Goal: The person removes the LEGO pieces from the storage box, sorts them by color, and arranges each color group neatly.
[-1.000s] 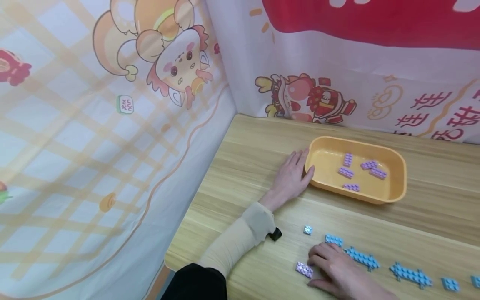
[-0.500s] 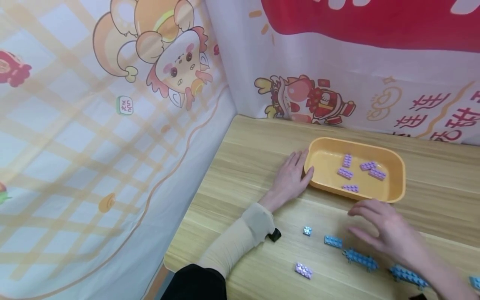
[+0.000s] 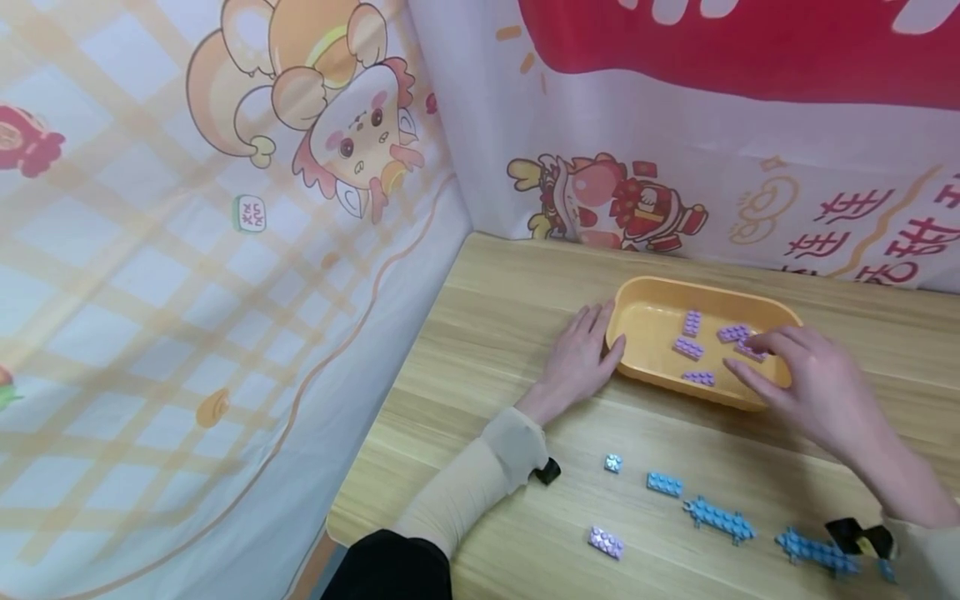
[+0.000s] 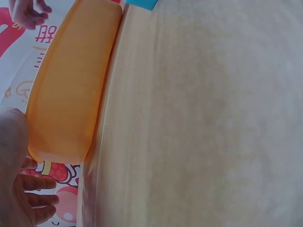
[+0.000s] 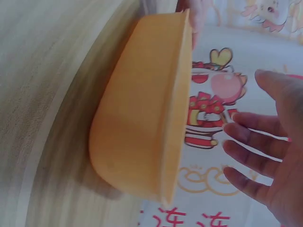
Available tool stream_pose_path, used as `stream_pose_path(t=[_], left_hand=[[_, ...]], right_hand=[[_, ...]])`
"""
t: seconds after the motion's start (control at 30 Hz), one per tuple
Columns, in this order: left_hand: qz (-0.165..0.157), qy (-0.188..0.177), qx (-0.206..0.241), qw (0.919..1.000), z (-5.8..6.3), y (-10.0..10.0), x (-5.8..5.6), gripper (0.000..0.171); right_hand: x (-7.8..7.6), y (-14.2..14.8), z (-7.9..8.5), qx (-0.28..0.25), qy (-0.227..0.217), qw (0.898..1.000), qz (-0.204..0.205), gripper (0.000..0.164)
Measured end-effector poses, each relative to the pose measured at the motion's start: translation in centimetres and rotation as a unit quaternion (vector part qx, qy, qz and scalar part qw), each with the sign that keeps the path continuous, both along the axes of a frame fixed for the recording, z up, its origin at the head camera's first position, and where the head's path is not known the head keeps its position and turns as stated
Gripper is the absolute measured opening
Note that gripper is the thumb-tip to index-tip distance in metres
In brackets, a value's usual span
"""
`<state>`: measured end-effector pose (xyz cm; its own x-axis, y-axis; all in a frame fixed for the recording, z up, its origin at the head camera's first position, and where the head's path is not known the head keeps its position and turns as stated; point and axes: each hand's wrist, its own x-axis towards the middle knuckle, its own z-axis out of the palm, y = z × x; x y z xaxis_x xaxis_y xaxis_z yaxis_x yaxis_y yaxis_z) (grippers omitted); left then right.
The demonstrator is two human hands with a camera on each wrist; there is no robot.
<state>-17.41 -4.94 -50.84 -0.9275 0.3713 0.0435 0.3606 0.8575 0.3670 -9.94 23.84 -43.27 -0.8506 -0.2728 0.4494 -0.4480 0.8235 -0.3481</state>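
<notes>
Hovering over the tray right of the head view's centre, the right hand holds nothing, fingers parted; the left hand rests, fingers extended, against the tray's left end. Best steady that end and pinch one purple brick inside by its sides.

A wood-grain table in a cloth-walled corner.
Along the left edge hangs a white cloth checked in pale orange, with a cartoon animal; behind the far edge hangs a second cloth bearing a large red shape, a dragon-like figure and red characters. The two meet at the table's far left corner. Light leaves a soft sheen on the wood.
</notes>
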Motion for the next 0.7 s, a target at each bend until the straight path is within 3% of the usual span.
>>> stream_pose_path(t=[0.23, 0.7], left_hand=[[-0.001, 0.004, -0.004, 1.0, 0.2, 0.0, 0.0, 0.07], [0.0, 0.004, -0.003, 1.0, -0.1, 0.0, -0.1, 0.07]], right_hand=[[-1.8, 0.4, -1.0, 0.022, -0.073, 0.997, -0.022, 0.038], [-4.9, -0.5, -2.4, 0.078, -0.12, 0.989, -0.024, 0.033]])
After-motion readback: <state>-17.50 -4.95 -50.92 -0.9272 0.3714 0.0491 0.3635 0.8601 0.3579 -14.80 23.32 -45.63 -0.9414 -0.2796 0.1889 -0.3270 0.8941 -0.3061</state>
